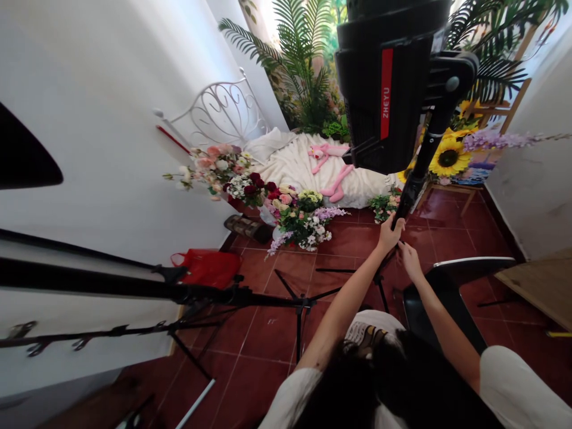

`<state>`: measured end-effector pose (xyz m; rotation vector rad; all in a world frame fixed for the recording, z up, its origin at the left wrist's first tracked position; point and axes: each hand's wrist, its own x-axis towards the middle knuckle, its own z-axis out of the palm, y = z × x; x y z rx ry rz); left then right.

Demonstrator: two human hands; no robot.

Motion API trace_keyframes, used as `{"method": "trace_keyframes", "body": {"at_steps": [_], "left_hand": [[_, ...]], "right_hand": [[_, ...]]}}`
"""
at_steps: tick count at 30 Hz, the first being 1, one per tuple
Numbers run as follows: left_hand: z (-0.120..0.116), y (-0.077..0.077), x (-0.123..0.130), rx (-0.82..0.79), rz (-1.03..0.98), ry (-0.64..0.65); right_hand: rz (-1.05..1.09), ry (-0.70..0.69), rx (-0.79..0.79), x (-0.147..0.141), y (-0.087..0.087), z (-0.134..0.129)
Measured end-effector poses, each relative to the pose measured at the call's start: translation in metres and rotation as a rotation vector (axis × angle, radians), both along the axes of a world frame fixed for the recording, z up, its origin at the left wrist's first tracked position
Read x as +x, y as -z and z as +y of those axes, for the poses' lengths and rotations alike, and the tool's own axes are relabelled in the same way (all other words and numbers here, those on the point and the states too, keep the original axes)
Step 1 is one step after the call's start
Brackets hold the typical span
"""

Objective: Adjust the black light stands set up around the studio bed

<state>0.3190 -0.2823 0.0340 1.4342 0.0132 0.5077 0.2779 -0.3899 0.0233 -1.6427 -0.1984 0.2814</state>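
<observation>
A black studio light [370, 101] with a red "ZHEYU" label looms at the top right of the head view, mounted on a black light stand [409, 193]. Wrapped round the stand's pole is my left hand [389, 235], thumb and fingers closed. Just below and to the right, my right hand [408, 258] is closed at a small dark part of the same stand, perhaps a knob; its fingertips are partly hidden. The stand's lower part runs down behind my forearms.
Several black tripod stands [250, 298] cross the left side. Flower bouquets [295, 214] line a bed with a white blanket [286, 161] and a pink plush toy [330, 170]. A black chair [447, 292] stands by my right arm. A red bag [210, 268] lies by the wall.
</observation>
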Motion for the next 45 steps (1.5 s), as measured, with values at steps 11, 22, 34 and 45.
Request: {"method": "trace_keyframes", "body": {"at_steps": [11, 22, 34, 45], "left_hand": [[0.003, -0.002, -0.002, 0.006, 0.003, 0.024], [0.005, -0.001, 0.0, -0.002, 0.011, 0.05], [0.006, -0.002, -0.002, -0.028, 0.04, 0.065], [0.007, -0.005, -0.006, -0.034, 0.026, 0.072]], "right_hand": [[0.26, -0.042, 0.485, -0.026, -0.013, 0.021], [-0.018, 0.045, 0.007, -0.006, -0.004, -0.014], [-0.247, -0.106, -0.995, 0.013, -0.049, -0.006], [-0.169, -0.292, -1.361, 0.015, -0.088, 0.016]]}}
